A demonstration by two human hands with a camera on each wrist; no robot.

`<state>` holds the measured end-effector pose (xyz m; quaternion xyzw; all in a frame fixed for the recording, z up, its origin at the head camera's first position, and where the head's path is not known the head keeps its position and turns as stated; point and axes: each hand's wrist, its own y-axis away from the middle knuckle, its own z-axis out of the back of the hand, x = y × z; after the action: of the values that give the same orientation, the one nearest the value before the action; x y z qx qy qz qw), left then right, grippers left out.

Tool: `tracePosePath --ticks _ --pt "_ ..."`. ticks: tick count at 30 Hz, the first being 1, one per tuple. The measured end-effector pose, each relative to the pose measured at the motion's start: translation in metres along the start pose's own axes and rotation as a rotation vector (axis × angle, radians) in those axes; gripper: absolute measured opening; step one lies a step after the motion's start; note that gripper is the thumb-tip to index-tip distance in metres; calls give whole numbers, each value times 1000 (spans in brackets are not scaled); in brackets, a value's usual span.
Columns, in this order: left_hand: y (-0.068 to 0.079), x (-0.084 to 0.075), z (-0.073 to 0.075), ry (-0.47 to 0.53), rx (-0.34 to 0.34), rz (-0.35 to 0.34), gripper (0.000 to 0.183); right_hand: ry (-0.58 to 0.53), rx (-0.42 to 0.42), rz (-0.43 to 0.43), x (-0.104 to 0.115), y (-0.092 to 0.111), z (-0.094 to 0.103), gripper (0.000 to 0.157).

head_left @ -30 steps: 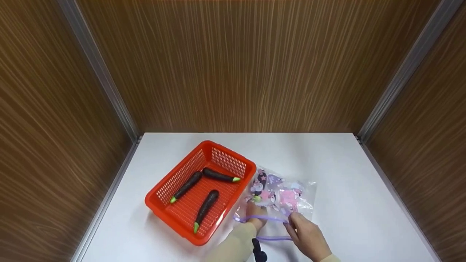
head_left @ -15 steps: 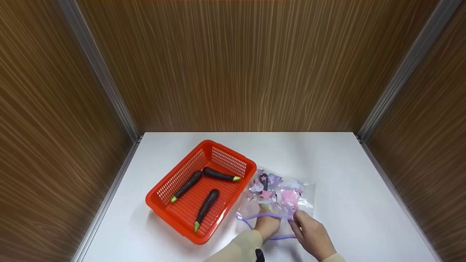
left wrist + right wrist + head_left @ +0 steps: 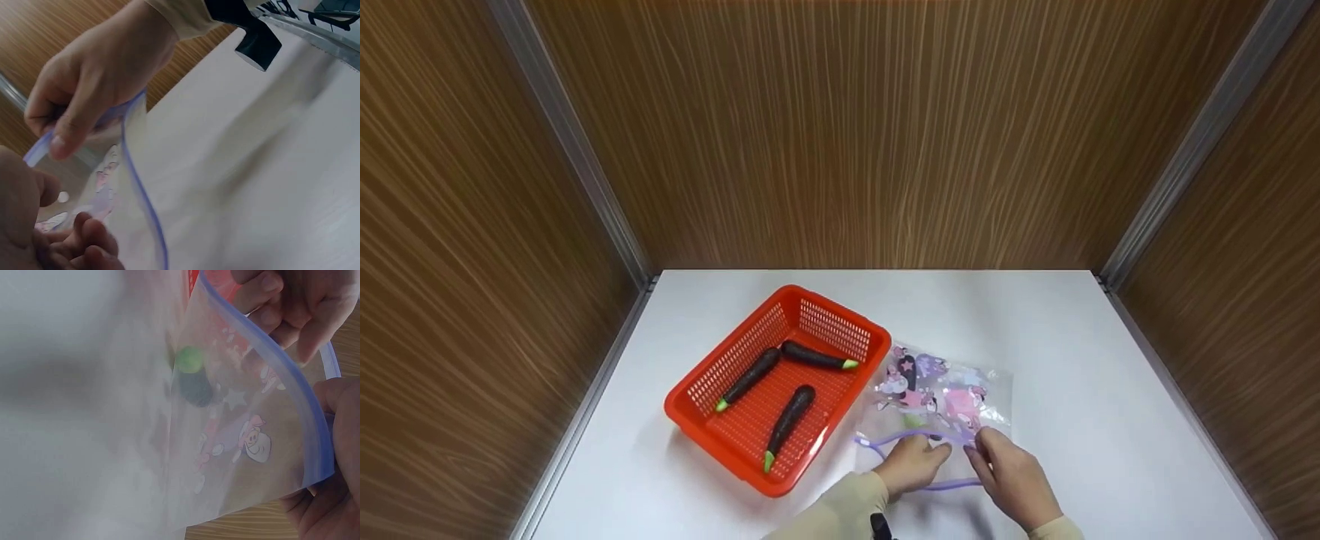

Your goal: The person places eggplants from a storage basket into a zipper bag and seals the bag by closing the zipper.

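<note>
Only headcam: whole basket [image 3: 757, 421] beside bag [image 3: 961, 402]

Basket [image 3: 742, 435] on tabletop [image 3: 1087, 412], lower ctr of frame, a bit L. In it: L eggplant [image 3: 748, 380], upper-R eggplant [image 3: 814, 356], lower eggplant [image 3: 789, 427]. Bag [image 3: 960, 405] on tabletop, just R of basket; 4th eggplant [image 3: 196, 385] inside, twd its L side. L hand [image 3: 911, 465] at bag mouth, R hand [image 3: 1016, 476] on mouth's R part. Back panel [image 3: 840, 135] behind tabletop, top ctr.; side panels [image 3: 1245, 300] far L & R.
</note>
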<state>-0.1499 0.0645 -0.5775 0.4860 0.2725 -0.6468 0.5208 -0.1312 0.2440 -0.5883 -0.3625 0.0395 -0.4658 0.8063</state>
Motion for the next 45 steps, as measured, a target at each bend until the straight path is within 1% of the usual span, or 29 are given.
tracePosePath --ticks 1,3,5,8,11,15,20,23,27,30,38,45 --pt "1 -3 4 -5 31 -9 25 4 5 -9 -1 0 0 23" --pt "2 -7 11 -1 77 -25 21 13 20 -30 -3 0 1 22" --pt "3 -11 17 5 121 -10 19 20 32 -45 -5 0 2 22" --pt "6 -15 26 -3 165 0 20 15 28 -60 -6 2 2 23" --pt "8 -16 32 -20 196 -20 21 3 20 -66 -8 4 2 24" --pt "13 -16 39 -77 235 -63 25 -2 15 -74 -7 6 3 23" --pt "19 -19 51 -226 277 -153 33 -7 16 -99 -7 6 5 24" --pt "22 -22 59 -281 285 -195 33 -11 12 -106 -7 6 6 24" --pt "25 -25 71 -298 300 -230 32 -12 8 -98 -8 5 8 25" --pt "26 -26 77 -313 297 -265 33 -22 7 -89 -9 5 9 25" --pt "28 -26 88 -289 269 -279 31 -33 -25 -77 -10 5 8 26" --pt "34 -33 100 -306 241 -279 32 -24 -19 -93 -10 8 6 26"
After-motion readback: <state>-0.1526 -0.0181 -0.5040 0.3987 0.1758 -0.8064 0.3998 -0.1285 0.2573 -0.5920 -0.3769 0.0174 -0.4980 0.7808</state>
